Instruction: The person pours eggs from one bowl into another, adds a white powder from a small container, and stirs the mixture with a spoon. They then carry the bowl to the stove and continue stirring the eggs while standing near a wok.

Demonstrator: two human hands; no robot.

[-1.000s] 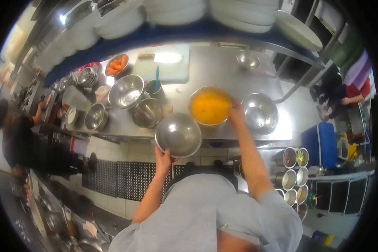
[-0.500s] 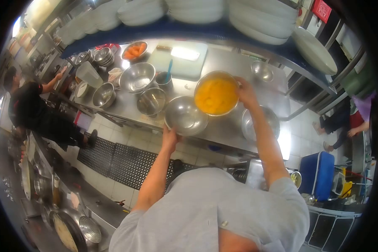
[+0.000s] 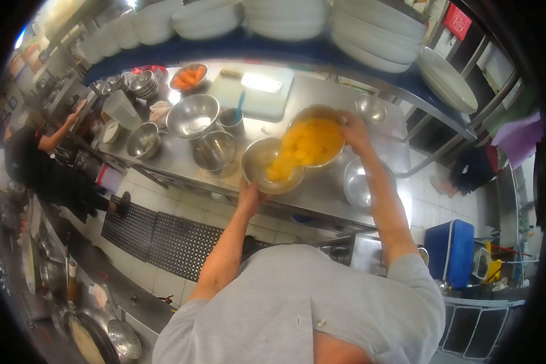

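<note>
My right hand (image 3: pixel 355 132) grips the rim of a steel bowl (image 3: pixel 314 111), which is tipped to the left. Yellow-orange food (image 3: pixel 315 142), its kind too blurred to name, pours over the lip. It drops into a second steel bowl (image 3: pixel 255 159) just left of and below the first. The near left rim of that bowl is held by my left hand (image 3: pixel 250 197), whose fingers are partly hidden under it. Right of my right forearm stands another steel bowl (image 3: pixel 361 182).
Farther left on the steel table are a colander (image 3: pixel 194 115), a pot (image 3: pixel 215 151), a blue-handled tool (image 3: pixel 240 104) in a container and a bowl of carrots (image 3: pixel 189 76). A cleaver (image 3: pixel 262 83) lies on the cutting board (image 3: pixel 273 103). Plates fill the shelf above. One person (image 3: pixel 48 164) stands left.
The right bowl has tilted left, and its yellow-orange food now flows into the left bowl. My hands keep their holds. At the right, the other person has bent or moved.
</note>
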